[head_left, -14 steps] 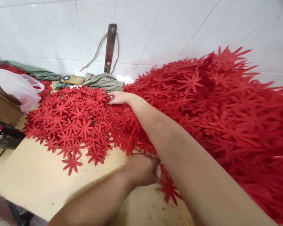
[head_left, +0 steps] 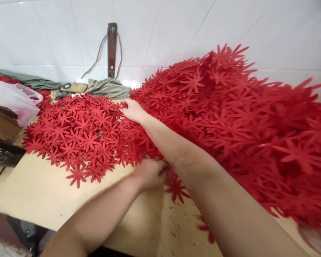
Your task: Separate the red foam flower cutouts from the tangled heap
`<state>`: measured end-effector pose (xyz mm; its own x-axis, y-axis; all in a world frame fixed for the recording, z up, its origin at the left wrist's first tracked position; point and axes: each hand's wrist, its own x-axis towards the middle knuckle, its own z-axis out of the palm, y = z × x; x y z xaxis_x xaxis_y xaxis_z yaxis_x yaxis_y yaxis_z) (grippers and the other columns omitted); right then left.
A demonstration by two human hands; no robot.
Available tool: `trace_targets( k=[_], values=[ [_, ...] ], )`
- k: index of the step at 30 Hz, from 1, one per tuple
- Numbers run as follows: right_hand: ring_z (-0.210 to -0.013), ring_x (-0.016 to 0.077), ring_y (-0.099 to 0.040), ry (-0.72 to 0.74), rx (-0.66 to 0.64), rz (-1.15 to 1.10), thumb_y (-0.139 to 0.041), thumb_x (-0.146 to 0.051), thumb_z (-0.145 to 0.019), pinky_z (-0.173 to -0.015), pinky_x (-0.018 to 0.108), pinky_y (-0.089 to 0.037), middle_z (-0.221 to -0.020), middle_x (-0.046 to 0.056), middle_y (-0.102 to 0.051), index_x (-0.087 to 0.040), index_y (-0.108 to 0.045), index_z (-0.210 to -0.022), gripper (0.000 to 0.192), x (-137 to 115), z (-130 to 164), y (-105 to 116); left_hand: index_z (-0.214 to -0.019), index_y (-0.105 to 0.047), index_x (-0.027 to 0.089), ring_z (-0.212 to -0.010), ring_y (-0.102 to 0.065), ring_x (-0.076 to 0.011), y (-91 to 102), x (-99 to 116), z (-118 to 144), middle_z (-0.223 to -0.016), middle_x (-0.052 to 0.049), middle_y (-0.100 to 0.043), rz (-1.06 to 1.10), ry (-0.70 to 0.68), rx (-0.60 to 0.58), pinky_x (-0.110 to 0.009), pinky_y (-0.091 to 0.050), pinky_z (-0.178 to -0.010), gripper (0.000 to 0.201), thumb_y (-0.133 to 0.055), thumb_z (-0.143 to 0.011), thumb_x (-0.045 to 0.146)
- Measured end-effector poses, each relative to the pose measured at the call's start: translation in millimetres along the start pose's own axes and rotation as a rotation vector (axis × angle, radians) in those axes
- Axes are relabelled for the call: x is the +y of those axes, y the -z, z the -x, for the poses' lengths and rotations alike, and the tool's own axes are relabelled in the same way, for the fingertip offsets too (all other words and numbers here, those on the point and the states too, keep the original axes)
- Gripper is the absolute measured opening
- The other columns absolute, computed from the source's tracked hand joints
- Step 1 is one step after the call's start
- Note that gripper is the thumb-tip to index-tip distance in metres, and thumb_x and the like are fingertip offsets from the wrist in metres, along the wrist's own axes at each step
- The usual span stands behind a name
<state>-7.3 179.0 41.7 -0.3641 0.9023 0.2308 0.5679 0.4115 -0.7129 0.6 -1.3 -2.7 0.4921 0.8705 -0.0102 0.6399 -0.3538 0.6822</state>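
Pressing flat, right hand [head_left: 132, 110] spreads on red flowers [head_left: 80, 135]; left hand [head_left: 149, 173] pinches some.

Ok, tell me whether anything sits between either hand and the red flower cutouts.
Nothing visible does. The right hand rests directly on the red flower cutouts at the far edge of the flat spread, and the left hand touches the spread's near edge, under the right forearm.

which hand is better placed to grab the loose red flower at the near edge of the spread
Left. The left hand rests at the near edge, right beside the loose flower, while the right hand is stretched to the far side of the flowers.
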Motion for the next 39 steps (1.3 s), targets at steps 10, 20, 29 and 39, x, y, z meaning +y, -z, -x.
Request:
trace_targets(
  k=[10,20,29,39],
  values=[
    [-0.102,0.0235,-0.060,0.157,-0.123,0.259,-0.045,-0.006,-0.070,-0.097,0.037,-0.044,-0.111,0.013,-0.067,-0.008,-0.062,-0.116,0.049,12.1,80.5,21.9,-0.099,-0.068,0.020,-0.089,-0.066,-0.0176,3.4,4.3,14.0,-0.097,-0.004,-0.073,-0.077,-0.141,0.021,-0.028,-0.050,-0.081,0.031,-0.046,-0.078,0.016],
    [-0.104,0.0260,-0.057,0.156,-0.101,0.381,-0.046,-0.008,-0.069,-0.098,0.037,-0.041,-0.112,0.017,-0.065,-0.005,-0.061,-0.115,0.048,63.8,134.8,47.0,-0.094,-0.070,0.017,-0.081,-0.065,-0.0137,58.8,-10.8,17.9,-0.090,-0.005,-0.071,0.019,-0.016,0.567,-0.026,-0.050,-0.079,0.031,-0.042,-0.079,0.012],
    [-0.110,0.0225,-0.054,0.178,-0.101,0.279,-0.044,-0.005,-0.073,-0.104,0.038,-0.035,-0.117,0.016,-0.062,-0.006,-0.060,-0.119,0.048,53.2,153.5,52.2,-0.126,-0.053,0.014,-0.132,-0.041,-0.0278,85.9,-51.9,-23.1,-0.139,-0.016,-0.049,-0.639,0.114,0.290,-0.049,-0.019,-0.112,0.045,-0.047,-0.084,0.027],
    [-0.115,0.0165,-0.055,0.110,0.352,-0.109,-0.036,-0.003,-0.076,-0.105,0.032,-0.038,-0.122,0.011,-0.062,-0.011,-0.057,-0.117,0.047,30.4,198.1,94.7,-0.106,-0.060,0.016,-0.124,-0.047,-0.0259,107.3,-78.4,-12.1,-0.125,-0.004,-0.061,-0.460,0.002,0.423,-0.053,-0.002,-0.114,0.033,-0.055,-0.083,0.038]
  ],
)
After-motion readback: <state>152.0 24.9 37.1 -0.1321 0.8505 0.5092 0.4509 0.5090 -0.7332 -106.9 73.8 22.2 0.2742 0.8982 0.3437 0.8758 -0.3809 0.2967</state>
